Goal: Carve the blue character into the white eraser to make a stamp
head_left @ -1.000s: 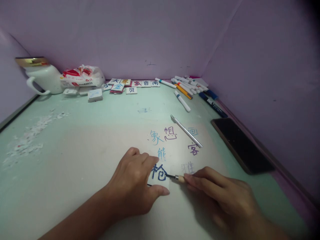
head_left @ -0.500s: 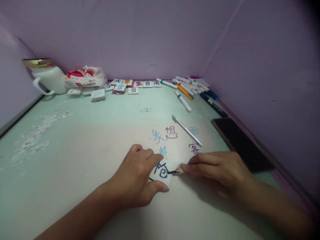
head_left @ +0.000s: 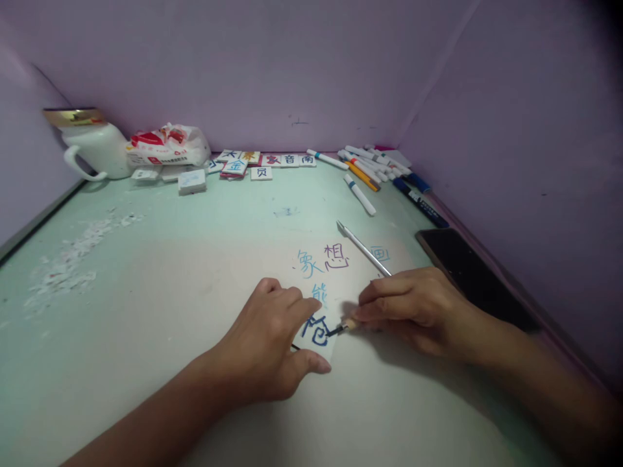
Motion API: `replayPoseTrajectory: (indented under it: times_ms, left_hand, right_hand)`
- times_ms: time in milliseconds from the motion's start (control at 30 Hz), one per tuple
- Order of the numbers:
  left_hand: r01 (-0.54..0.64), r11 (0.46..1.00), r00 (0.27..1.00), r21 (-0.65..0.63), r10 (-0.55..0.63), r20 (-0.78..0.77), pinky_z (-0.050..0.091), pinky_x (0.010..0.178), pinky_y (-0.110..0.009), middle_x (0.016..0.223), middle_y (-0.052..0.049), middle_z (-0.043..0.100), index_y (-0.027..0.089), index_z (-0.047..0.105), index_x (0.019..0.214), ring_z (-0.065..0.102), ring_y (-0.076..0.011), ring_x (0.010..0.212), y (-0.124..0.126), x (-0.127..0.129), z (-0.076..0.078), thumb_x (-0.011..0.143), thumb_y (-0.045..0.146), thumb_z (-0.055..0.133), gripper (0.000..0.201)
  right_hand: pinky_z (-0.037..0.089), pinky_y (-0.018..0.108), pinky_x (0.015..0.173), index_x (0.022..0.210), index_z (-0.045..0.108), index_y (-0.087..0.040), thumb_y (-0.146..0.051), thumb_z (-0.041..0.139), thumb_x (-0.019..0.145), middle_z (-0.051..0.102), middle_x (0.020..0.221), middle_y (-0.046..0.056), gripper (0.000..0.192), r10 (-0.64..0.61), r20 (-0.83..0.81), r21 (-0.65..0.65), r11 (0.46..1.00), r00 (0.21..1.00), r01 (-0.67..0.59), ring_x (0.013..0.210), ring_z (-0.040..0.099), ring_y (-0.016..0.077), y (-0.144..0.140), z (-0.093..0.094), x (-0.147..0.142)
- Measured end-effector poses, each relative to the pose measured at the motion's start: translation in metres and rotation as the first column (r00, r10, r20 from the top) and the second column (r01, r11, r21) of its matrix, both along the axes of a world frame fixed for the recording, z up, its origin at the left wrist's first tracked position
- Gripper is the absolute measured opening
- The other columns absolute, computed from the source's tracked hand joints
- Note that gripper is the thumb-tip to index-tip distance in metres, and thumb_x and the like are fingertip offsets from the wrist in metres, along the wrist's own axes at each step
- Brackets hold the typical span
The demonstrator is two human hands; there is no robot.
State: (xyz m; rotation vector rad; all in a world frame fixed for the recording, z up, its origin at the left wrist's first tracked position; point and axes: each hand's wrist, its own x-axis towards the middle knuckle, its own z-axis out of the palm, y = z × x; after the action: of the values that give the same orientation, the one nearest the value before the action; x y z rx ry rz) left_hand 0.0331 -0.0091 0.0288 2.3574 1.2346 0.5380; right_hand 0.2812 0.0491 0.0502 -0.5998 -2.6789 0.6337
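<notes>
My left hand [head_left: 277,340] is steadying a thin white square tile [head_left: 327,353], its thumb at the near edge and its fingers on the far side. A dark blue Chinese character is drawn on the tile; my left fingers cover its left part. My right hand [head_left: 413,311] pinches a slim wooden-handled carving tool [head_left: 349,324]. The tool's narrow dark tip touches the tile at the character's right side. Most of its handle is hidden in the hand. Beyond my right fingers lies a silver craft knife [head_left: 364,250], its lower end covered by that hand.
Characters are written on the table [head_left: 204,272] beyond the tile. A phone [head_left: 470,275] lies at right, near several markers [head_left: 360,194]. Lettered tiles [head_left: 261,173], a tissue pack [head_left: 168,146] and a white mug [head_left: 100,152] line the back. White shavings [head_left: 73,259] lie at left.
My right hand has shifted slightly up and tilted, and now covers the purple character and the craft knife's lower end. The tool tip stays at the character. My left hand hardly moved.
</notes>
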Motion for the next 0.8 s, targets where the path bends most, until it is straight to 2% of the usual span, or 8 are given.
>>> replayPoseTrajectory:
  times_ms: [267, 433, 567, 800]
  left_hand:
    - [0.005, 1.0, 1.0, 0.009, -0.005, -0.003, 0.035, 0.078, -0.041, 0.078, -0.004, 0.057, 0.015, 0.06, 0.105, 0.048, -0.0196, 0.072, 0.001, 0.001, 0.0, 0.073, 0.041, 0.072, 0.043]
    - [0.013, 1.0, 1.0, 0.024, -0.012, -0.008, 0.036, 0.077, -0.04, 0.077, -0.004, 0.058, 0.014, 0.061, 0.105, 0.049, -0.0195, 0.071, 0.002, 0.0, 0.0, 0.076, 0.044, 0.069, 0.043]
    - [0.008, 0.999, 1.0, 0.034, -0.008, -0.004, 0.036, 0.077, -0.041, 0.078, -0.004, 0.058, 0.012, 0.061, 0.105, 0.048, -0.0199, 0.071, 0.001, 0.001, -0.001, 0.072, 0.041, 0.073, 0.046]
    - [0.008, 0.999, 1.0, 0.033, -0.008, 0.01, 0.036, 0.077, -0.041, 0.076, -0.004, 0.057, 0.009, 0.062, 0.104, 0.047, -0.0195, 0.07, 0.001, 0.002, -0.001, 0.069, 0.039, 0.077, 0.048]
  right_hand:
    - [0.044, 0.021, 0.065, 0.1, 0.071, -0.024, -0.012, 0.052, 0.089, 0.072, 0.09, 0.001, 0.026, 0.081, 0.006, -0.027, 0.996, 0.997, -0.081, 0.074, 0.066, 0.0099, 0.013, 0.003, -0.004]
    - [0.044, 0.019, 0.063, 0.096, 0.072, -0.022, -0.019, 0.057, 0.088, 0.072, 0.087, 0.002, 0.017, 0.065, 0.024, -0.096, 0.993, 0.998, -0.062, 0.071, 0.066, 0.0092, 0.015, 0.007, -0.008]
    - [0.043, 0.019, 0.062, 0.095, 0.073, -0.022, -0.019, 0.059, 0.089, 0.072, 0.085, 0.001, 0.016, 0.031, 0.012, -0.131, 0.991, 0.999, -0.029, 0.069, 0.066, 0.0091, 0.014, 0.006, -0.008]
    - [0.043, 0.02, 0.064, 0.095, 0.073, -0.02, -0.02, 0.06, 0.088, 0.072, 0.087, 0.002, 0.015, 0.054, -0.024, -0.183, 0.981, 0.998, -0.058, 0.074, 0.067, 0.0105, 0.014, 0.0, -0.011]
